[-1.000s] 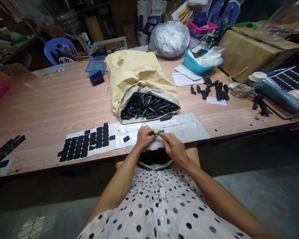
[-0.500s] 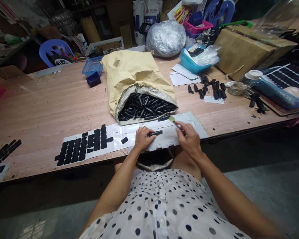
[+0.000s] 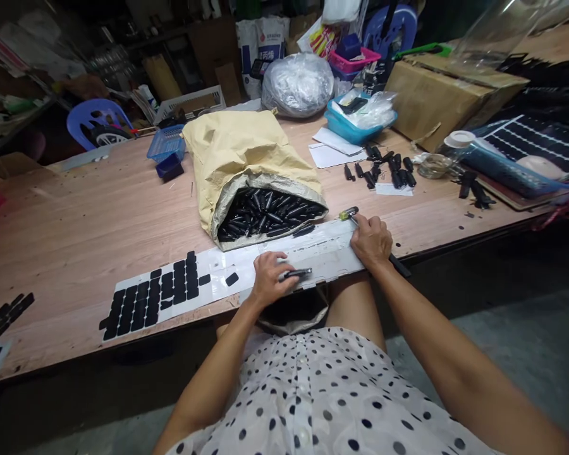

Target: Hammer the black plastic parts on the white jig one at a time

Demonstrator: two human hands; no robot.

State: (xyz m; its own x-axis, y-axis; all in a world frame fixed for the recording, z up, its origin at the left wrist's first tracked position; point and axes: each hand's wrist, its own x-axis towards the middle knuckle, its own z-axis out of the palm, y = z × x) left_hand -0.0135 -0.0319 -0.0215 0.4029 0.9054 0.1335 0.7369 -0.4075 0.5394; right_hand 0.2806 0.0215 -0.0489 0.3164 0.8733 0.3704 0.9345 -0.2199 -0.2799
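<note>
In my right hand [image 3: 372, 241] is a small mallet [image 3: 349, 213] with a yellow-green and black head, a thin shaft and a black grip sticking out behind the hand. Its head is over the right end of the white board [image 3: 334, 253]. My left hand [image 3: 271, 277] rests near the front of that board. Between its thumb and fingers sits a slim black piece [image 3: 299, 273] with a pale tip, its exact kind unclear. Similar black pieces [image 3: 265, 212] fill the open mouth of a yellow paper sack [image 3: 246, 142] just behind. One lies by the sack's lip.
Black adhesive pads [image 3: 140, 300] on a sheet lie to the left. Black parts [image 3: 398, 170], a turquoise basket [image 3: 360, 126] and a cardboard box [image 3: 450, 95] are at the right. Below the table edge, between the knees, an open bag [image 3: 294, 316] shows.
My right hand has moved right with the mallet, turning its head away from the left hand. The left hand's fingers have loosened and spread somewhat around the black piece. The view has shifted slightly.
</note>
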